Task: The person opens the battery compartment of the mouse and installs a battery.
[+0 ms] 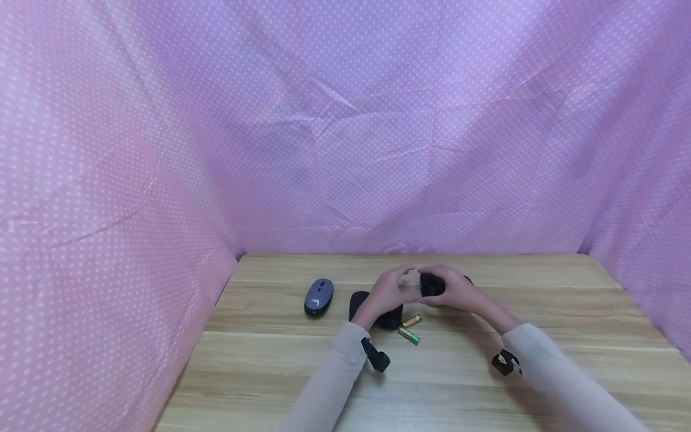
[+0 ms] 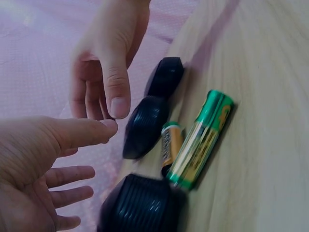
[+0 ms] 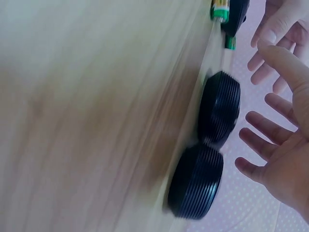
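Note:
In the head view my left hand (image 1: 390, 293) and right hand (image 1: 453, 290) hover over the table with their thumb tips close together. Both hands have loosely bent, spread fingers, and I see nothing held in either. Beneath the right hand lie black ribbed, rounded pieces (image 3: 195, 181), standing end to end in the right wrist view. Another black ribbed piece (image 2: 142, 205) lies under the left hand, which partly hides it in the head view. Beside it are two batteries, a green-and-gold one (image 2: 200, 140) and a shorter-looking one (image 2: 172, 142).
A grey computer mouse (image 1: 319, 296) with a black base lies left of the hands. The wooden table (image 1: 259, 372) ends at pink dotted cloth (image 1: 345, 150) at the back and sides. Black straps with small mounts (image 1: 376, 357) sit at both wrists.

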`<move>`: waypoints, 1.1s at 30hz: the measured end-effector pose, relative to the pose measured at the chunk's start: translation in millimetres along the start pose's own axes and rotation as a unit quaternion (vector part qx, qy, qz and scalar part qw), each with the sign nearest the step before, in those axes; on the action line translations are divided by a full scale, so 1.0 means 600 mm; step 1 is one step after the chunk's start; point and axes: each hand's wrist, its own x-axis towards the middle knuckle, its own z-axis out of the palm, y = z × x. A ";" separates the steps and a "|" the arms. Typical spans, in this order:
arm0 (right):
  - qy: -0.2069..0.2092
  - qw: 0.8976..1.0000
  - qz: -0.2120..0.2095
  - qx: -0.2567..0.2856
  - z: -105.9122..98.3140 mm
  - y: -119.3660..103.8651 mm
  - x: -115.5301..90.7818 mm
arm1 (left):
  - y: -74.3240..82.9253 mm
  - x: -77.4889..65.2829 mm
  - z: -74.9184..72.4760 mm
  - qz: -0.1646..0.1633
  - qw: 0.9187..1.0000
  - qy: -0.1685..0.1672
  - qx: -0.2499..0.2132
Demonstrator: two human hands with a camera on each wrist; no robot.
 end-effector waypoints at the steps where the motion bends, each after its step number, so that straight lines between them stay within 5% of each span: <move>1: 0.001 1.000 -0.002 0.001 0.003 -0.002 0.002 | -0.002 -0.002 -0.005 -0.001 1.000 -0.002 -0.003; 18: -0.019 0.999 0.019 0.029 0.055 -0.052 0.007 | -0.062 -0.044 -0.077 0.008 0.999 -0.035 -0.018; 33: -0.043 0.998 -0.006 -0.045 0.080 -0.069 0.006 | -0.081 -0.065 -0.090 0.012 0.995 -0.090 0.035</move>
